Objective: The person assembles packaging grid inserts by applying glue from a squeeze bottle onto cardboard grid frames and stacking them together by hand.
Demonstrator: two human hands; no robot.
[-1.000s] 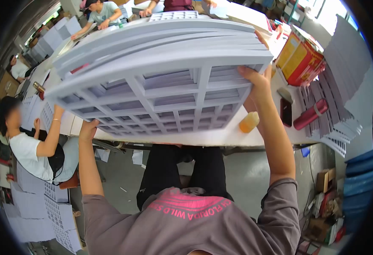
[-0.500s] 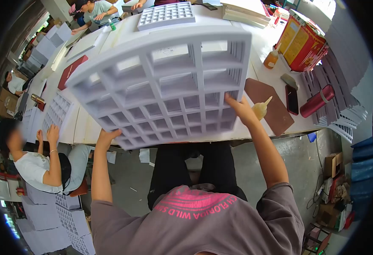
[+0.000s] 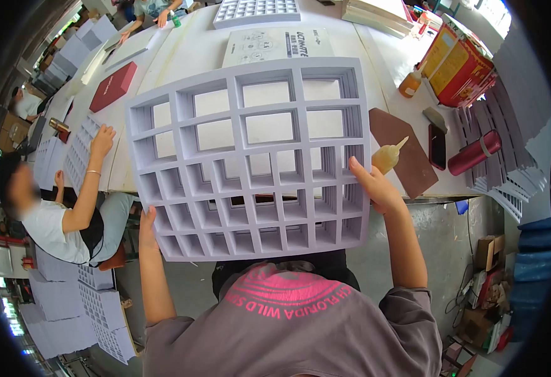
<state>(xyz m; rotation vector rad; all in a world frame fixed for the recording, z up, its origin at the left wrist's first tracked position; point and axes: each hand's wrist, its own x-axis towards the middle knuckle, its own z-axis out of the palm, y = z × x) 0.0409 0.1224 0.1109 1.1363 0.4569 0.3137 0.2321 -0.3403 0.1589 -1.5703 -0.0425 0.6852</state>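
A stack of white grid panels (image 3: 240, 139) is held up in front of my body, its openings facing me and its lower part over the table's front edge. My left hand (image 3: 150, 234) grips the lower left side of the stack. On the right side, my right hand (image 3: 377, 188) holds it with the thumb on the front face and the other fingers mostly hidden. Just beyond my right hand, a yellowish squeeze bottle with a pointed tip (image 3: 387, 158) rests by a brown board (image 3: 407, 164). Behind the stack lies a printed white box or sheet (image 3: 275, 45).
At right are a phone (image 3: 437, 147), a pink flask (image 3: 474, 152), an orange bottle (image 3: 409, 84) and a red-yellow tin (image 3: 456, 60). Another grid (image 3: 256, 10) lies at the back. A seated person (image 3: 62, 217) works at left beside a red box (image 3: 113, 87).
The stack has come down and toward me, turning from a steep tilt to face me squarely. Both hands moved with it. The printed white piece behind it has come into view.
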